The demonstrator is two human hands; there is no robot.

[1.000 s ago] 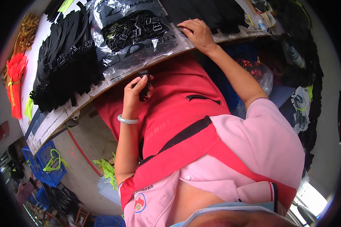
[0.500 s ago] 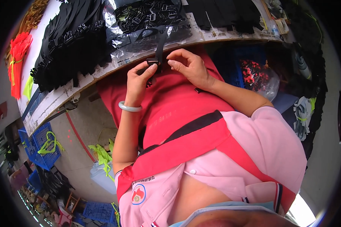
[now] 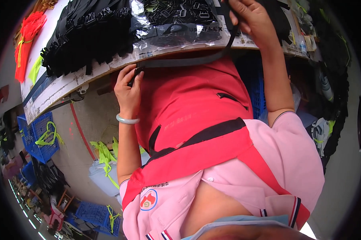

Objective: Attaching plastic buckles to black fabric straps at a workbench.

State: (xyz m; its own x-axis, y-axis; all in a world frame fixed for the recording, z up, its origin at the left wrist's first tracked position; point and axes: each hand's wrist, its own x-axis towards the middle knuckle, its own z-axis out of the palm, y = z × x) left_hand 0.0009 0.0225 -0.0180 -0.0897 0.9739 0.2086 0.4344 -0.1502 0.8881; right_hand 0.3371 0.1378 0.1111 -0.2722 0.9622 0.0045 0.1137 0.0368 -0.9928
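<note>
the left hand [image 3: 128,91] pinches a small black piece [image 3: 139,71] at one end of a black strap [image 3: 180,63]. the right hand [image 3: 255,21] grips the strap farther along, above the table [image 3: 60,89].

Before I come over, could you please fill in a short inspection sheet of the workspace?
Surface: white table, front edge scuffed and worn.
Job's things: black strap, stretched between both hands in a slight sag.
Clutter: pile of black straps, clear plastic bag with black buckles, and red bundle, all at the table.
Grippers: bare hands; left hand grips the strap near the table's front edge, right hand grips it higher, over the table.
Cables: nothing seen.
Surroundings: blue crate on the floor at left, yellow-green strips near it.
</note>
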